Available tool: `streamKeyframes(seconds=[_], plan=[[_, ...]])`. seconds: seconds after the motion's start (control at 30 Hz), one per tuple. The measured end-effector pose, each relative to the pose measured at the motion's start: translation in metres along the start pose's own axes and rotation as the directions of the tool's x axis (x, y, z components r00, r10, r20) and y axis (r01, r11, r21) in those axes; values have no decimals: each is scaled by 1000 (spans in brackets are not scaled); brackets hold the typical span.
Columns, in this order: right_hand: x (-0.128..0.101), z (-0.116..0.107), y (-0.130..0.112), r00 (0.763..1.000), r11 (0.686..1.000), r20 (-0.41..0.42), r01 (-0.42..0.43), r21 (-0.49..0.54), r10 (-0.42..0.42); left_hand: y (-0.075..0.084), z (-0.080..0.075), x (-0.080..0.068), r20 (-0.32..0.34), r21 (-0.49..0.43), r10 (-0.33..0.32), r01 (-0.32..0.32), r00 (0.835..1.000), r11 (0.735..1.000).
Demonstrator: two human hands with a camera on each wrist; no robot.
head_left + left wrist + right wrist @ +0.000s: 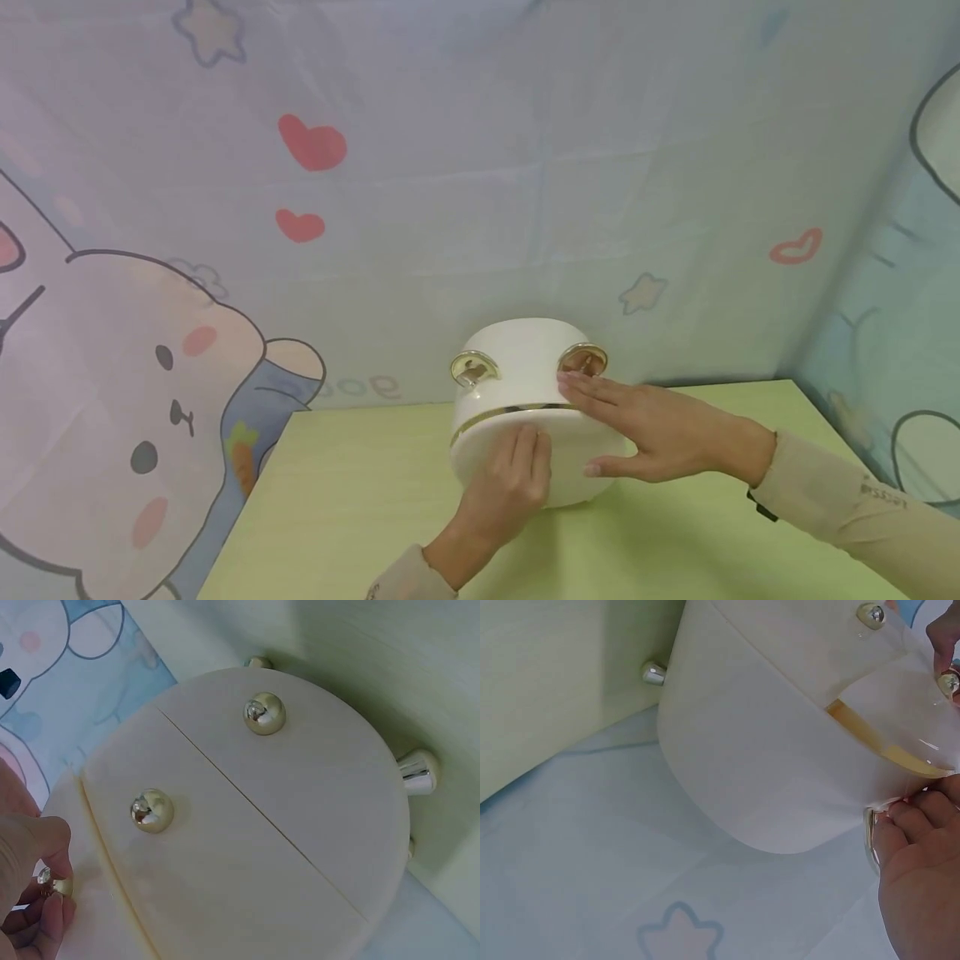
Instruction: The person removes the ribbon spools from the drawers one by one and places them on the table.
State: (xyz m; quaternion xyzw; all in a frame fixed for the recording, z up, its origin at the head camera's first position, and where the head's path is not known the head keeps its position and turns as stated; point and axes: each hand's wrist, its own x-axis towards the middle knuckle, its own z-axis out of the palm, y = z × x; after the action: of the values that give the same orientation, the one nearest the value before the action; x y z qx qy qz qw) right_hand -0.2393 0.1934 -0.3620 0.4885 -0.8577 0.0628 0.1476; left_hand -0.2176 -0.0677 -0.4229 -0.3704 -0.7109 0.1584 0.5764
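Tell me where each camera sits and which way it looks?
Head: up high, looking forward and down at the white box on the table; both hands and sleeves show.
Left wrist: close by the left hand, facing the box front with gold knobs; fingers pinch one knob.
Right wrist: by the right hand, facing the box's curved side; fingertips show.
All three share the box.

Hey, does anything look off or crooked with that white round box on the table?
Yes. The white box lies tipped on its side on the green table, its metal feet pointing sideways. Both hands steady it.
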Motion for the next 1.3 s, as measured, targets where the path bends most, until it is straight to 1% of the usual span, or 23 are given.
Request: streamKeyframes(seconds=[0.13,0.47,0.57,0.7,0.8,0.93,1.03,1.3], plan=[[0,0,1,1000,1000,10,-1,4,1,1,-8,-1,-3,5,9,-9,1000,1000],[0,-1,0,999,1000,34,-23,7,22,7,-24,-5,-16,-40,-23,22,1000,999],[0,-2,0,999,1000,35,-22,6,22,9,-30,-6,-17,-52,-22,21,1000,998],[0,-3,0,998,999,53,-43,24,41,10,-36,-7,-24,-56,-7,6,1000,998],[0,-5,0,995,995,70,-76,64,72,10,-39,-7,-47,-65,0,-4,999,998],[0,-5,2,990,986,86,-118,116,109,9,-44,-5,-107,-68,1,-8,994,998],[0,-5,3,988,983,95,-136,126,125,7,-49,-2,-143,-64,3,-12,990,998],[1,-4,2,989,986,89,-129,108,120,4,-62,6,-187,-64,14,-27,982,998]])
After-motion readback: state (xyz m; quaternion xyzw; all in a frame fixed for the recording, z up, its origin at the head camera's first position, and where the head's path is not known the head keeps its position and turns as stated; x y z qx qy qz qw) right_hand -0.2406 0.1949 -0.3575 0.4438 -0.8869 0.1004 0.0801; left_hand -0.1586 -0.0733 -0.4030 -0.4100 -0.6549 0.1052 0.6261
